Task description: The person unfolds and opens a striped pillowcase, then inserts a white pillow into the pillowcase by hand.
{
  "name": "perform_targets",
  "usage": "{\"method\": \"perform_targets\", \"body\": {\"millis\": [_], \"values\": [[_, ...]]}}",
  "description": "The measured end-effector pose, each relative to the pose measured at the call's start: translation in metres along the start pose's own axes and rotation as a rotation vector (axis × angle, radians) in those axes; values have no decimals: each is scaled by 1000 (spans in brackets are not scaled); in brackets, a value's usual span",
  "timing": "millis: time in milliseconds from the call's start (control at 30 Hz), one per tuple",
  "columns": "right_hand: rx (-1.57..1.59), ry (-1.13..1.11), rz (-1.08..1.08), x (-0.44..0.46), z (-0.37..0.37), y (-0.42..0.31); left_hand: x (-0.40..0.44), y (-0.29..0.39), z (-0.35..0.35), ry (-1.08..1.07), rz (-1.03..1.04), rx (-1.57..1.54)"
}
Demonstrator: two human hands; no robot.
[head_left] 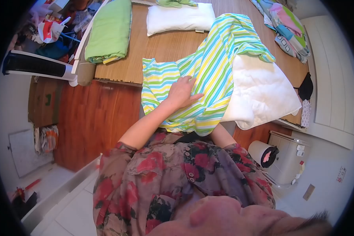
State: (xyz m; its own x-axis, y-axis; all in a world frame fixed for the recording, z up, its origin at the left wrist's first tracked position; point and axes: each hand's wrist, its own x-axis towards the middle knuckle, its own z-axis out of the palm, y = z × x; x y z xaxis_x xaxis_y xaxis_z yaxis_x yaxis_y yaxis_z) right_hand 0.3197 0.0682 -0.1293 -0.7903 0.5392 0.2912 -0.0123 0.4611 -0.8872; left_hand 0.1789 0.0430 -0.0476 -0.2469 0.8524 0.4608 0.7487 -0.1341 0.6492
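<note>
A cover striped in green, yellow, blue and white (214,74) spreads from the bed over my lap. Its right part lies against a white quilted pad (259,94), whose lower right portion shows bare. My left hand (182,92) rests palm down on the striped cloth, thumb and fingers apart. Of my right arm, only the forearm (223,137) shows, passing under the lower edge of the cover. The cloth hides my right hand, so its fingers and anything in them are out of sight.
A folded green quilt (111,31) lies at the bed's left side. A small white pillow (181,19) is at the back, with crumpled patterned bedding (285,29) at the right. A white bin (260,153) stands on the floor. A black-padded rail (37,65) juts in at left.
</note>
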Motion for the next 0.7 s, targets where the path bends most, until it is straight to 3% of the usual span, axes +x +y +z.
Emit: {"method": "perform_targets", "body": {"millis": [67,100,167,233,433,500,567,633,700], "values": [[-6,21,0,-4,-3,11,-18,-28,27,-686,-144,346],[-8,36,3,-7,-1,17,-20,-37,35,-690,-139,348],[-16,69,13,-10,0,29,-21,-49,44,-647,-433,61],[-24,89,25,-16,1,40,-25,-46,46,-589,-420,45],[-32,156,38,-26,16,70,-22,13,27,-507,-217,-25],[-37,176,31,-24,21,76,-25,38,17,-484,33,-117],[-40,185,24,-75,10,68,-36,41,23,-406,146,-110],[-43,186,20,-52,21,88,-49,33,29,-323,252,-102],[-51,191,12,2,31,117,-53,22,35,-441,-284,-202]]}}
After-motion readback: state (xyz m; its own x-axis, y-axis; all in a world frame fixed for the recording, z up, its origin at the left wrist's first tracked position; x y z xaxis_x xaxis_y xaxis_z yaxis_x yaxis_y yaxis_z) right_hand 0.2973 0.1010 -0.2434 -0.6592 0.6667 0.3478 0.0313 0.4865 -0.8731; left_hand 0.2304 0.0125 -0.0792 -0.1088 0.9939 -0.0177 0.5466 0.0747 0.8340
